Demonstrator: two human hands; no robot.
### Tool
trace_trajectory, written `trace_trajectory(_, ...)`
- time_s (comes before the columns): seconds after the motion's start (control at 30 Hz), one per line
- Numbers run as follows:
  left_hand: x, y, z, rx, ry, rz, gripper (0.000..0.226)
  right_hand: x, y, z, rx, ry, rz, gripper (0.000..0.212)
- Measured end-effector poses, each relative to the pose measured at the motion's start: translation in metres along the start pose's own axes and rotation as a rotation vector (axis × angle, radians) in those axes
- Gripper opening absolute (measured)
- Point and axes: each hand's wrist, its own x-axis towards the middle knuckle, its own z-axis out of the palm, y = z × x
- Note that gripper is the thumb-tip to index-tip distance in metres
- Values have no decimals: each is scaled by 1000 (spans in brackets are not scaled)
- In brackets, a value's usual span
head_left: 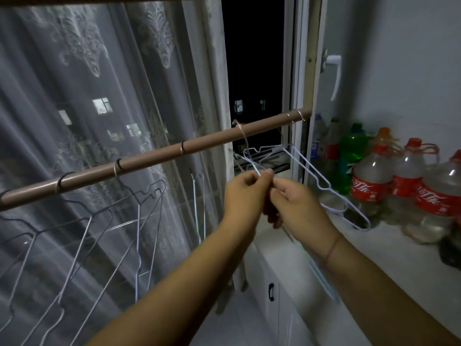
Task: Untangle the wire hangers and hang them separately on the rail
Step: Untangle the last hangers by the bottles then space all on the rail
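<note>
between both fingers (pixel 262 174), tangled hangers (pixel 311 171)

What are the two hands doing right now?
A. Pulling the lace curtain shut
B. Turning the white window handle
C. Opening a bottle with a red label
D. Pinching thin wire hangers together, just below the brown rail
D: the left hand and the right hand meet fingertip to fingertip on the pale tangled wire hangers, just below the long brown rail; neither hand touches anything else.

Both arms outstretched, left hand (pixel 243 196) and right hand (pixel 296 206) touching (fingers pinched)
</note>
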Motion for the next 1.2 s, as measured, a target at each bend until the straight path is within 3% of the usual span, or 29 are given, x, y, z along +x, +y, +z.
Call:
trace_trajectory(0.33,55,7,-23,2,142,-254,36,73,9,40,48,-18,148,34)
trace_trajectory(0.7,60,-5,-19,-26,99,-363,34,68,27,39,107,18,141,31)
trace_trajectory(0.87,53,-3,-19,-69,102,-364,35,57,22,26,-137,-10,99,28)
trace_trajectory(1.03,47,-2,-24,-125,93,-378,35,55,23,-22,-526,458,-167,16)
trace_trajectory(1.13,41,3,-24,-152,94,-389,31,62,37,-48,-780,432,-33,26)
trace_trajectory(1.2,37,5,-23,-173,90,-389,27,61,47,-53,-784,351,59,29)
